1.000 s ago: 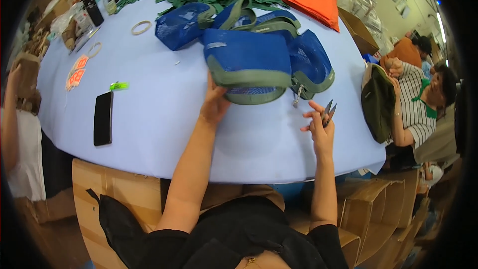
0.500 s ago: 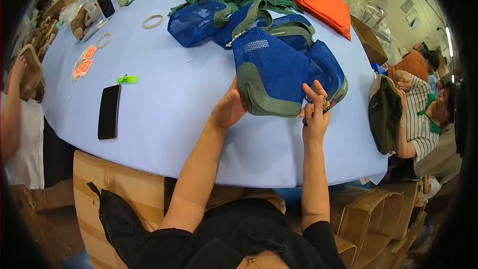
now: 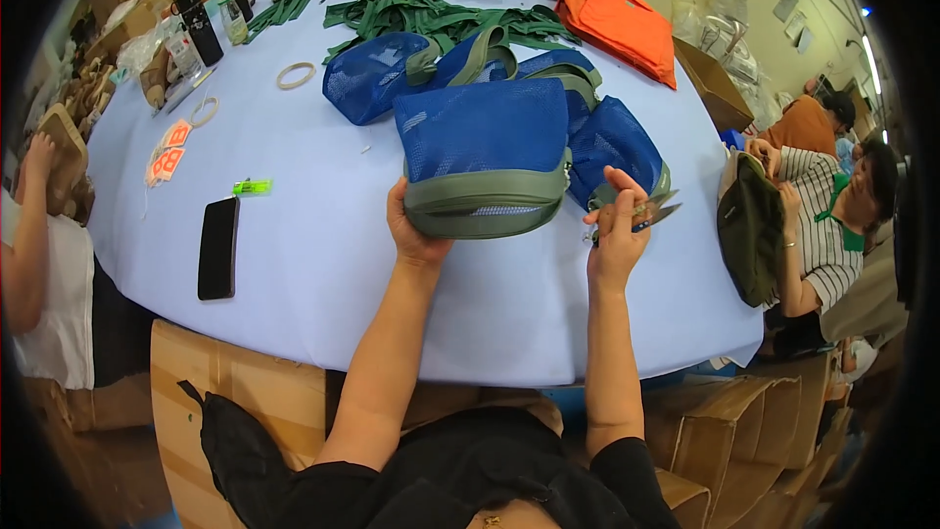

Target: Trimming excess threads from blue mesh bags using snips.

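1. At twelve o'clock above table (image 3: pixel 304 284): blue mesh bag (image 3: pixel 485 127), likely light, soft; grip green trim (image 3: pixel 480 188).
2. Left hand (image 3: pixel 419 247): fingers part-curled, holding trim.
3. Right hand (image 3: pixel 618 247), three o'clock: fingers curled round scissors (image 3: pixel 659 216).

Along the near edge of the desk (image 3: pixel 519 328), room opens between the forearms (image 3: pixel 387 343); blue mesh pouches (image 3: pixel 480 127) block the way farther.
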A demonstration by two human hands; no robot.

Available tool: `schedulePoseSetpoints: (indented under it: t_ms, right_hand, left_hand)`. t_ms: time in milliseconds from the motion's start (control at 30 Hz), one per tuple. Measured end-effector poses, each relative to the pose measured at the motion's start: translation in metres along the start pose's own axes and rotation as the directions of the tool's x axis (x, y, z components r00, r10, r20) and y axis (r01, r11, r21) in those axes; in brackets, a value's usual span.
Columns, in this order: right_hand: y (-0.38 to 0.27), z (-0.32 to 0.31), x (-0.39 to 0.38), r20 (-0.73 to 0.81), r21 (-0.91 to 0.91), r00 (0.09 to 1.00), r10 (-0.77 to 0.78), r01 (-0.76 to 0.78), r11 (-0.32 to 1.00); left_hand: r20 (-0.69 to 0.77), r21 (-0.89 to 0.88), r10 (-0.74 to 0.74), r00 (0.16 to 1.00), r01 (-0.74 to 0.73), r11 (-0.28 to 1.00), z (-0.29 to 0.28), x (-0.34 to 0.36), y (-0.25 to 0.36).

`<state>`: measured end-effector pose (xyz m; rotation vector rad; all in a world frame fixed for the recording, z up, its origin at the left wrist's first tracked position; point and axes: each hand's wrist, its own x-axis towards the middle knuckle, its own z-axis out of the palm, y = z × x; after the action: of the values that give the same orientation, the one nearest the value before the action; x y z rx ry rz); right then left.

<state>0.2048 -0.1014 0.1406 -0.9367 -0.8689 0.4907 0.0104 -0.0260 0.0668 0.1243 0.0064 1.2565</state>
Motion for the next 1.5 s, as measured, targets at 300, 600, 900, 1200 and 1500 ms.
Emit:
schedulePoseSetpoints:
  t_ms: [300,600,900,1200,1500]
  right_hand:
    - [0.013,0.016,-0.01,0.199,-0.028,0.968,0.15,-0.148,0.989]
    - [0.02,0.011,-0.009,0.22,0.01,0.955,0.201,-0.208,0.978]
    - [-0.009,0.022,0.032,0.448,-0.18,0.837,0.313,-0.259,0.949]
    - [0.001,0.04,0.04,0.489,-0.022,0.807,0.332,-0.369,0.929]
    - [0.022,0.043,0.045,0.33,0.197,0.844,0.423,-0.5,0.843]
  left_hand:
    - [0.026,0.014,0.072,0.997,-0.072,0.997,-0.005,0.0,0.0]
    - [0.053,0.059,0.092,0.994,-0.095,0.994,-0.016,0.004,-0.001]
    - [0.125,0.049,0.093,0.988,-0.1,0.994,-0.03,0.012,-0.002]
    - [0.113,0.647,0.479,0.871,-0.43,0.629,-0.027,0.005,-0.011]
    - [-0.068,0.686,0.843,0.534,-0.589,0.428,-0.016,0.002,0.025]
